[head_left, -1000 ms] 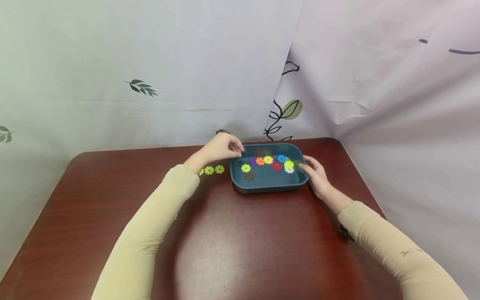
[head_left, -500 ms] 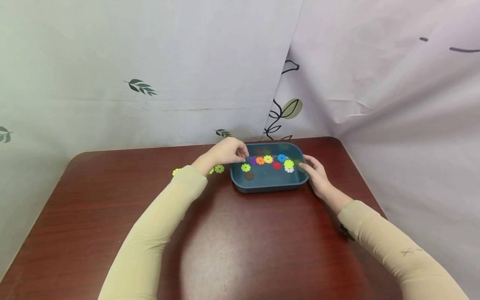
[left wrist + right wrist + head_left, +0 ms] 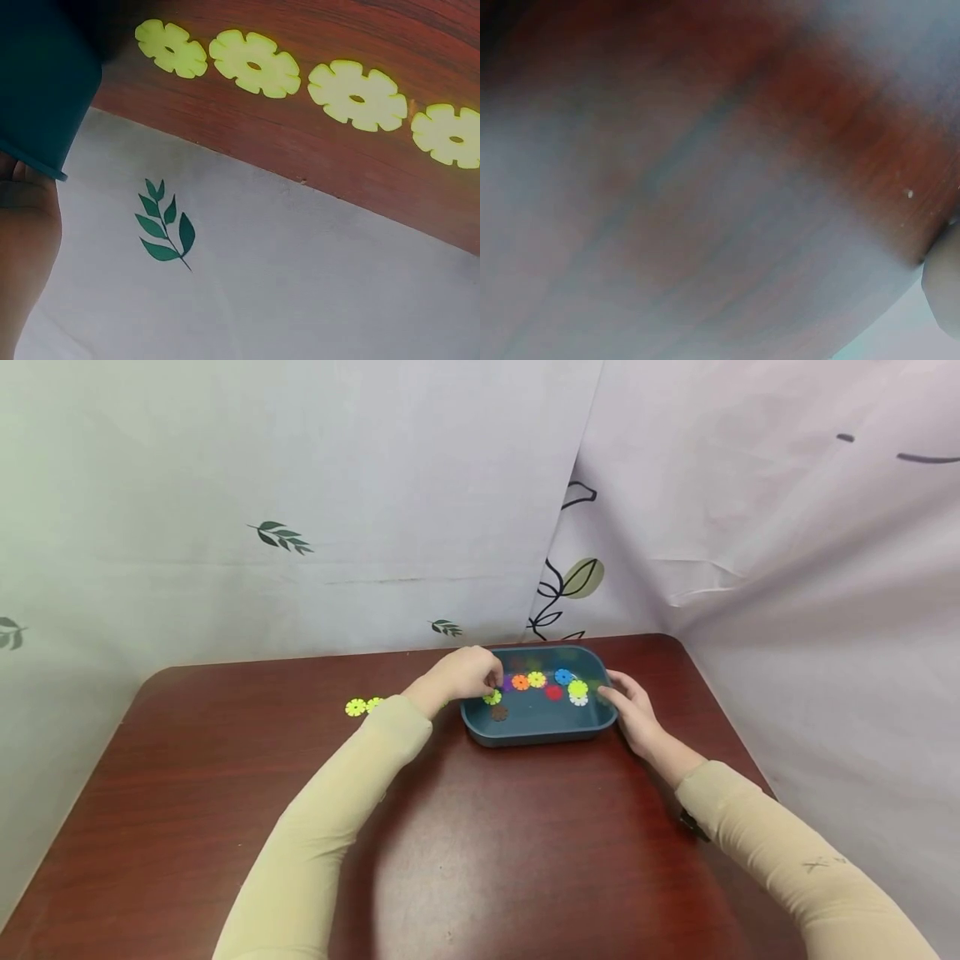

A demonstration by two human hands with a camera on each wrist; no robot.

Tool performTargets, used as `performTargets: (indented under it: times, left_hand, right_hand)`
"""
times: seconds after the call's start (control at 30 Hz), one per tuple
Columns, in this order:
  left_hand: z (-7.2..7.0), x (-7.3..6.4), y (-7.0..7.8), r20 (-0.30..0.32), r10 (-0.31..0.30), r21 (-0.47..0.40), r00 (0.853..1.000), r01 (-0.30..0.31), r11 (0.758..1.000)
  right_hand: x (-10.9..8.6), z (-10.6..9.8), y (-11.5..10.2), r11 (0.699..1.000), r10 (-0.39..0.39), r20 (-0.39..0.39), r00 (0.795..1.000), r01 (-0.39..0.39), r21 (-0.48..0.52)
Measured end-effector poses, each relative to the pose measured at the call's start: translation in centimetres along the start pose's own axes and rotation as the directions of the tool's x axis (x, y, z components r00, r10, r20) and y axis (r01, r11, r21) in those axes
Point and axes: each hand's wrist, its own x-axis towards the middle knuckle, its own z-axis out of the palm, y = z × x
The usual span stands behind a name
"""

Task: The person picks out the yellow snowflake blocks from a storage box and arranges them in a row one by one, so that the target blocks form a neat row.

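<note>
In the head view, a dark blue-green tray (image 3: 540,722) holds several flower-shaped plastic discs. My left hand (image 3: 468,672) reaches over its left rim with bent fingers. Its fingertips are at a yellow-green disc (image 3: 493,697); whether they pinch it cannot be made out. My right hand (image 3: 633,710) grips the tray's right end, thumb over the rim. Beside the left fingers lie a purple disc (image 3: 507,683) and a brown disc (image 3: 498,713). The left wrist view shows part of the left hand (image 3: 30,240) by the tray wall (image 3: 52,82), fingertips hidden.
Several yellow-green discs (image 3: 255,64) lie in a row on the red-brown table (image 3: 525,827), left of the tray, partly hidden by the left arm in the head view. A patterned white cloth (image 3: 360,527) hangs behind the table. The right wrist view is mostly blurred.
My left hand has moved right and down, from above the tray's left rim to the yellow-green disc inside. Its fingers have bent more. The right hand and tray stay in place.
</note>
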Motion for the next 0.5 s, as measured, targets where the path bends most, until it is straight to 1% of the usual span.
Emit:
performTargets:
  times: [0.1,0.3,0.4,0.5]
  left_hand:
    - [0.2,0.2,0.1,-0.003,-0.01,0.026,1.0,0.01,1.0]
    - [0.8,0.4,0.2,0.001,0.007,0.116,1.0,-0.007,0.993]
    - [1.0,0.4,0.4,-0.007,0.008,0.155,1.0,-0.007,0.988]
    - [1.2,0.5,0.5,-0.02,0.007,0.161,1.0,-0.004,0.987]
  right_hand:
    - [0.0,0.1,0.0,1.0,-0.001,-0.001,1.0,0.001,0.002]
    - [0.0,0.1,0.0,1.0,0.006,0.002,1.0,-0.006,-0.001]
    - [-0.1,0.1,0.0,1.0,0.007,0.002,1.0,-0.007,-0.002]
    - [-0.1,0.1,-0.1,1.0,0.008,-0.002,1.0,-0.008,-0.003]
